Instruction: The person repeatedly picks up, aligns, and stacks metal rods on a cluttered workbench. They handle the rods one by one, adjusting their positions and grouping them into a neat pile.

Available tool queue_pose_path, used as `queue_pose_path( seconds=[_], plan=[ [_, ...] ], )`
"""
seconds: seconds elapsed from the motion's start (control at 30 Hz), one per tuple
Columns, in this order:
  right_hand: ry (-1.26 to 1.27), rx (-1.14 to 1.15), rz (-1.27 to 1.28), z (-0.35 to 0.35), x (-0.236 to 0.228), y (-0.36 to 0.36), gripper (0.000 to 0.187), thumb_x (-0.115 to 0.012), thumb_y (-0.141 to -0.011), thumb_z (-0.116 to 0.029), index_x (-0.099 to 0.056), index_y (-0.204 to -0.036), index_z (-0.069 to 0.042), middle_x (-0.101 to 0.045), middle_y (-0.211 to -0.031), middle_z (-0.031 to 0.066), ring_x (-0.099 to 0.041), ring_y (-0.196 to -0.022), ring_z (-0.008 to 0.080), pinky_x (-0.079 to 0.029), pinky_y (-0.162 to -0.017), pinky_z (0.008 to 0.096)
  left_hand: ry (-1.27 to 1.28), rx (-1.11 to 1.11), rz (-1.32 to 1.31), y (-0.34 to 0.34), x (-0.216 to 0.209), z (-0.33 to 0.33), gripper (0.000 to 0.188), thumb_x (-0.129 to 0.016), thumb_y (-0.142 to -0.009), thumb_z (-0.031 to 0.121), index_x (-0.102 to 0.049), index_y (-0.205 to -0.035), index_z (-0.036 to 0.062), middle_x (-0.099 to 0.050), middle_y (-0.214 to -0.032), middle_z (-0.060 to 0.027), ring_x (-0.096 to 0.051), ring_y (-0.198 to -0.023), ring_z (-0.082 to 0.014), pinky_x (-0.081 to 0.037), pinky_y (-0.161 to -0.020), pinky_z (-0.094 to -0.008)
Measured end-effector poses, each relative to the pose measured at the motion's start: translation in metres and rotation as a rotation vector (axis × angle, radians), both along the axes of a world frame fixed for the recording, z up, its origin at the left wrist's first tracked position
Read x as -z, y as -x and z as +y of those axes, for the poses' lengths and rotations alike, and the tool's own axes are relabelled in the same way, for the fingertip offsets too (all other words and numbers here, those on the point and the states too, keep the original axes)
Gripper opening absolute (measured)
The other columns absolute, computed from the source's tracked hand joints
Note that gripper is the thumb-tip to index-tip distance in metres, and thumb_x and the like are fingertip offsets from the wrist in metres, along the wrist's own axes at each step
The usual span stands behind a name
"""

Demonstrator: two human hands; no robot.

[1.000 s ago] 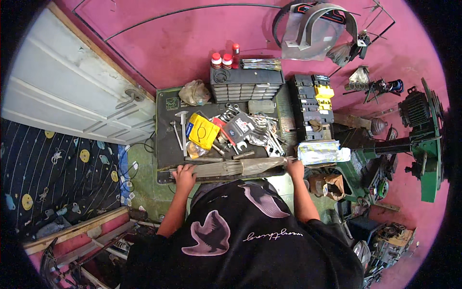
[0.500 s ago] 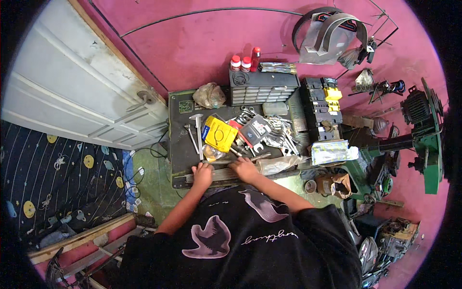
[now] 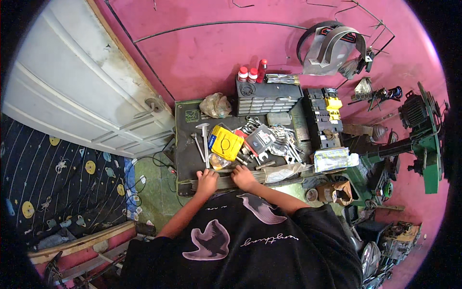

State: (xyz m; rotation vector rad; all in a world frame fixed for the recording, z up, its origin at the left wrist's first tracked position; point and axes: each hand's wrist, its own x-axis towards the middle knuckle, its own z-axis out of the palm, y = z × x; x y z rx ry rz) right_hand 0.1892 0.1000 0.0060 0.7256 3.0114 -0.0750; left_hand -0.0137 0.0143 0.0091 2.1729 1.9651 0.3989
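Observation:
Both hands are at the front edge of the dark-topped workbench (image 3: pixel 185 166). A bundle of long thin grey rods (image 3: pixel 225 183) lies along that edge. My left hand (image 3: pixel 207 183) is closed over its left part, fingertips turned away from me. My right hand (image 3: pixel 244 177) curls over it farther right; the undersides of the fingers are hidden. Just beyond the hands lie a small clear bag (image 3: pixel 219 162), a yellow packet (image 3: pixel 227 143) and a drill bit (image 3: pixel 266 165). A caliper (image 3: pixel 205 144) and a wrench (image 3: pixel 198 146) lie beyond my left hand.
Several wrenches (image 3: pixel 288 143) pile up mid-bench near a clear plastic bag (image 3: pixel 284 172). A drawer cabinet (image 3: pixel 267 103) bearing red bottles stands behind, with a black tool case (image 3: pixel 317 118) beside it. A green machine (image 3: pixel 423 149) is at right, a white door (image 3: pixel 86 82) at left.
The view has tilted slightly, so the bench and wall appear lower and a little to the right. My hands stay at the front edge, with little visible movement relative to the bench.

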Motion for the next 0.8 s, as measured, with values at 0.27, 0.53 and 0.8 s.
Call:
queue_pose_path(
  seconds=[0.27, 0.53, 0.8],
  plan=[
    [0.029, 0.046, -0.103, -0.001, 0.008, 0.000, 0.018, -0.057, -0.083, -0.021, -0.071, -0.084, -0.010, -0.067, -0.087, 0.0035, -0.057, -0.096, 0.0221, -0.045, -0.083, 0.0369, -0.024, 0.003, -0.026, 0.001, 0.003, 0.001, 0.011, -0.062, -0.079, 0.015, -0.072, -0.078, 0.0114, -0.067, -0.087, -0.0030, -0.055, -0.097, -0.0228, -0.033, -0.083, -0.0481],
    [-0.029, 0.007, -0.026, -0.001, 0.010, 0.002, 0.018, -0.056, -0.084, -0.020, -0.071, -0.081, -0.010, -0.066, -0.086, 0.0030, -0.057, -0.098, 0.0227, -0.042, -0.083, 0.0381, 0.083, 0.034, 0.049, 0.001, -0.003, 0.002, 0.013, -0.059, -0.078, 0.012, -0.072, -0.079, 0.0116, -0.067, -0.086, -0.0023, -0.056, -0.097, -0.0228, -0.033, -0.082, -0.0491],
    [-0.045, 0.077, 0.052, -0.005, 0.017, 0.002, 0.018, -0.054, -0.086, -0.019, -0.068, -0.089, -0.010, -0.068, -0.087, 0.0041, -0.056, -0.097, 0.0221, -0.039, -0.087, 0.0440, 0.044, 0.041, 0.057, -0.003, -0.002, 0.002, 0.008, -0.062, -0.078, 0.015, -0.067, -0.080, 0.0087, -0.067, -0.084, -0.0045, -0.056, -0.096, -0.0240, -0.033, -0.082, -0.0501]
  ],
)
